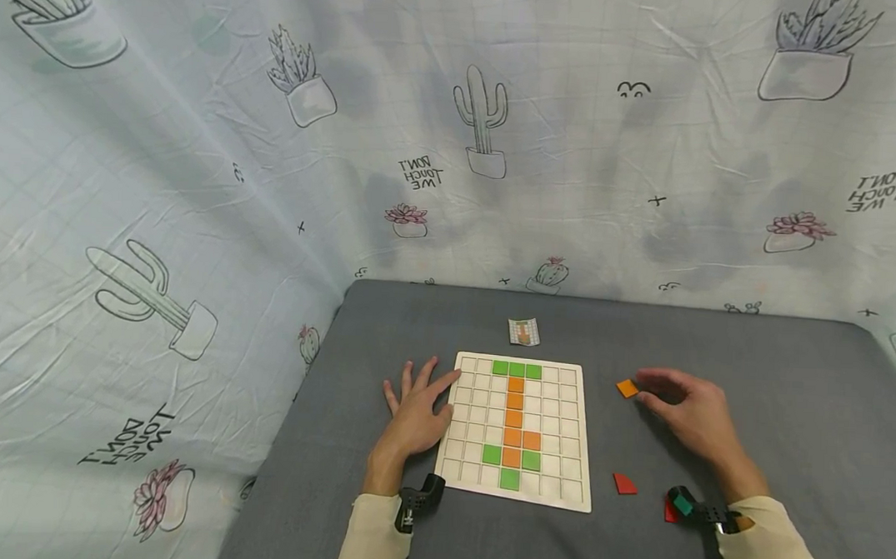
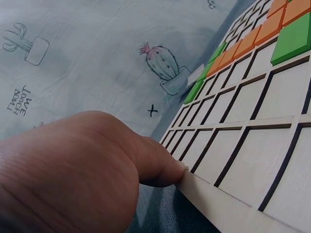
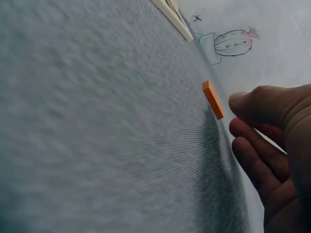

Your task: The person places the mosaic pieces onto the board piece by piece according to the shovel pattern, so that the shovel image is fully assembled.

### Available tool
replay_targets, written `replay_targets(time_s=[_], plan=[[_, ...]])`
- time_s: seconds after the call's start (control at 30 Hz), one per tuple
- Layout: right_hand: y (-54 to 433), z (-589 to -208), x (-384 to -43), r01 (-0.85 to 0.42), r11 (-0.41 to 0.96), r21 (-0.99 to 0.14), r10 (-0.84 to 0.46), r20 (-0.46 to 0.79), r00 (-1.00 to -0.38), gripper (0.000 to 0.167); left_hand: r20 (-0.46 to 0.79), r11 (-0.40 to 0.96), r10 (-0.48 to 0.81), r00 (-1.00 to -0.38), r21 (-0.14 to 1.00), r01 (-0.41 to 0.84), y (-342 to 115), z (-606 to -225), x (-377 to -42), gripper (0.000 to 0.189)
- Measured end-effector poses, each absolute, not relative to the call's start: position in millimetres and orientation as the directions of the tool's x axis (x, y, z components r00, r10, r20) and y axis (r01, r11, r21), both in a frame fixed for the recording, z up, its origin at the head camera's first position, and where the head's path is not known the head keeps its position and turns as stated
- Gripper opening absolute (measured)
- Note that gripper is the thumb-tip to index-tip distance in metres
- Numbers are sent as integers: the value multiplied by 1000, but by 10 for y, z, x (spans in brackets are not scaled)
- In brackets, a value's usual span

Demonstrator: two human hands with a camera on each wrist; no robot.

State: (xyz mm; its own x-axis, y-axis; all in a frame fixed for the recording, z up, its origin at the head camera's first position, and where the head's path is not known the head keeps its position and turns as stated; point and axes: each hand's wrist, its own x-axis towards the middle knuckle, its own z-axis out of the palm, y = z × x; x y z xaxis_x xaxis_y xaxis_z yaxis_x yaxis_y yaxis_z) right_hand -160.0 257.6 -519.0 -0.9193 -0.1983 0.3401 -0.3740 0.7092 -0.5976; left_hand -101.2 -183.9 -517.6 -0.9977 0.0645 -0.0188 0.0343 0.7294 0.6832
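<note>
A pale wooden grid board point(image 1: 552, 476) lies on the grey table, with orange tiles point(image 1: 514, 418) forming a column and green tiles point(image 1: 517, 369) at its top and lower end. With fingers spread, my left hand point(image 1: 415, 416) rests at the board's left edge; in the left wrist view its thumb point(image 2: 163, 162) touches the rim. To the right of the board, a loose orange square tile point(image 1: 627, 388) lies on the cloth. My right hand point(image 1: 693, 415) is just beside it, thumb and forefinger apart. The right wrist view shows a small gap between that orange tile point(image 3: 213, 100) and the fingertips.
A small printed pattern card point(image 1: 524, 332) lies behind the board. Nearer me on the right are a red quarter-round piece point(image 1: 624, 484) and another red piece point(image 1: 670, 512), partly hidden by the right wrist camera. A cactus-print curtain point(image 1: 573, 168) hangs behind the table.
</note>
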Motion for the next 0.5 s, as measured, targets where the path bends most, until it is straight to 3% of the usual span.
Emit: replay_targets(time_s=[0.5], plan=[[2539,-5174,-1836,-455,723,-520,-326,323,-888,40,-23,741,64,-998,671,32,-1841,-5178,-1014,59]])
